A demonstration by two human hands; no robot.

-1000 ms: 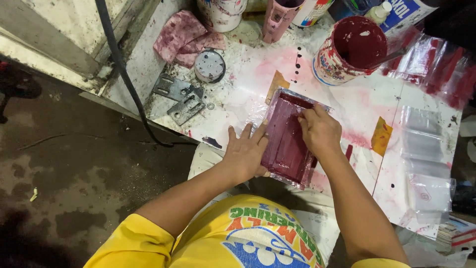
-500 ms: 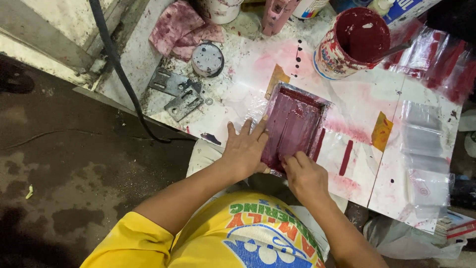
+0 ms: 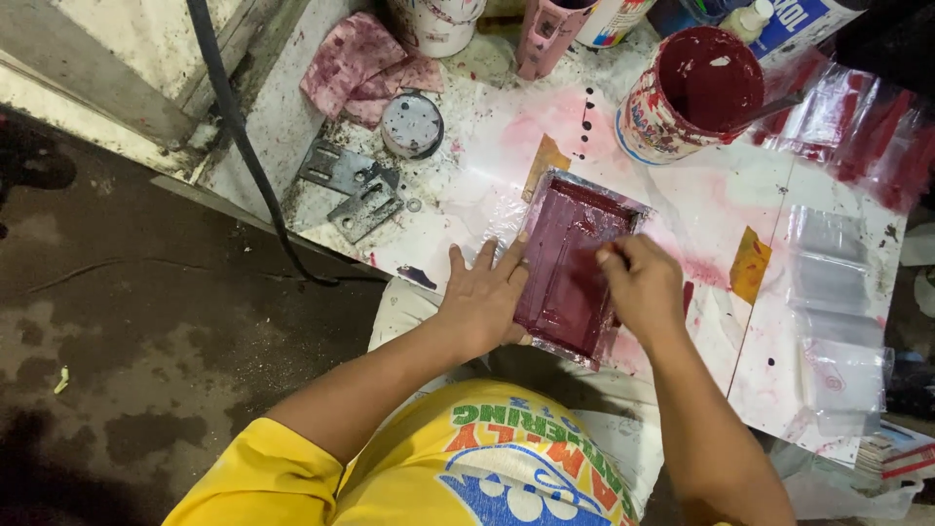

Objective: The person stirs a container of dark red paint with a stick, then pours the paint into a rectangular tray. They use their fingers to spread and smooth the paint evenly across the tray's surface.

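A small rectangular frame [image 3: 570, 268], coated in dark red ink, lies flat on the stained white table [image 3: 682, 209]. My left hand [image 3: 482, 297] rests flat beside the frame's left edge, fingers spread, with the fingertips touching that edge. My right hand [image 3: 638, 282] sits on the frame's right half with the fingers bunched and pressed to the red surface. Whatever is under those fingers is hidden. A dark red stick [image 3: 688, 295] peeks out just to the right of that hand.
An open can of red ink [image 3: 687, 93] stands at the back right, with other cans and bottles behind it. Pink-stained rags [image 3: 355, 63], a round metal lid [image 3: 411, 125] and metal brackets [image 3: 353, 185] lie at the left. Clear plastic sheets [image 3: 828, 292] cover the right side. A black cable [image 3: 239, 136] hangs off the table's left edge.
My right hand swept from the frame's far end down to its near end, then came back up to the middle right. The left hand stayed by the frame's left edge.
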